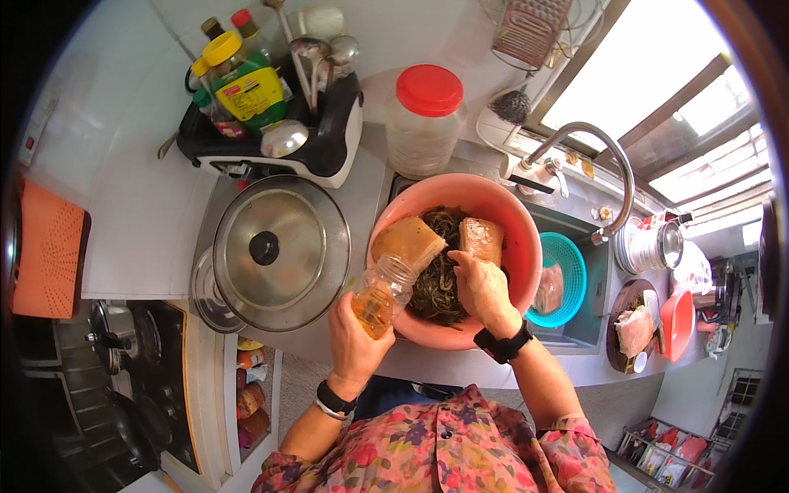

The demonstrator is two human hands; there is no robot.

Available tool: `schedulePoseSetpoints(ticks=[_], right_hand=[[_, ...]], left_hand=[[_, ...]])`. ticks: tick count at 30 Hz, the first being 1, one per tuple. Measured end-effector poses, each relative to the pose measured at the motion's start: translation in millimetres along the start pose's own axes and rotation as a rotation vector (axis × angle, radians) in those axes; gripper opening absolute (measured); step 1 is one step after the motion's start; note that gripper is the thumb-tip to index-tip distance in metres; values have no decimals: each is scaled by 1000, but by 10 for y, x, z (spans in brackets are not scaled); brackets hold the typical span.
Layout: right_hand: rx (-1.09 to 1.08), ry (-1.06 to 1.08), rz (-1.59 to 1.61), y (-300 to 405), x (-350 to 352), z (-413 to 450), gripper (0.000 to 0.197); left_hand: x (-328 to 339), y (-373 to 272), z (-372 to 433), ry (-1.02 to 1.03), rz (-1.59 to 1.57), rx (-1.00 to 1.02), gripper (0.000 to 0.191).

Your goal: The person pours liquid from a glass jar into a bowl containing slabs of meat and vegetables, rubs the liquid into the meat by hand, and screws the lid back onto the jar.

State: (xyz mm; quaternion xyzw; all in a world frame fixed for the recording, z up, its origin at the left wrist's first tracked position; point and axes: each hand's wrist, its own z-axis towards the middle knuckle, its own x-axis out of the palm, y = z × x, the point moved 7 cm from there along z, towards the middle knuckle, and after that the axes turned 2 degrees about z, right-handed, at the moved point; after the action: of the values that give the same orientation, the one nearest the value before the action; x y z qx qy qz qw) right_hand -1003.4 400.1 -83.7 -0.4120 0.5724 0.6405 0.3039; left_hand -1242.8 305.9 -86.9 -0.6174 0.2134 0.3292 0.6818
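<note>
My left hand (359,348) grips a clear plastic bottle (381,294) holding amber liquid, its wide mouth tilted over the left rim of a pink plastic basin (521,212). Inside the basin lie dark, stringy preserved greens (441,286) between two thick slabs of meat, one slab (410,241) at the left and a smaller browned slab (481,239) at the right. My right hand (484,289) is over the greens, its fingers partly curled and a fingertip near the lower left edge of the smaller slab. Whether that fingertip touches anything is not clear.
A glass pot lid (282,252) lies left of the basin. Behind stand a red-lidded jar (428,117) and a black rack (333,117) with bottles and ladles. To the right, a teal colander (579,277) with meat sits in the sink under a curved tap (625,166); a cutting board (616,345) lies beyond.
</note>
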Motion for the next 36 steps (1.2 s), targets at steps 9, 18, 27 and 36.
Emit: schedulePoseSetpoints(ticks=[9,18,27,36], right_hand=[[29,-83,228,-54,-236,-252,35],[51,-23,355,-186,-267,-382,42],[-14,-39,412,-274,-205,-342,38],[-9,22,452,-316,-195,-237,46]], left_hand=[[186,-321,274,5,223,65,87],[348,-419,366,-4,348,60,86],[386,-488,471,34,433,26,86],[366,-508,523,48,486,17,86]])
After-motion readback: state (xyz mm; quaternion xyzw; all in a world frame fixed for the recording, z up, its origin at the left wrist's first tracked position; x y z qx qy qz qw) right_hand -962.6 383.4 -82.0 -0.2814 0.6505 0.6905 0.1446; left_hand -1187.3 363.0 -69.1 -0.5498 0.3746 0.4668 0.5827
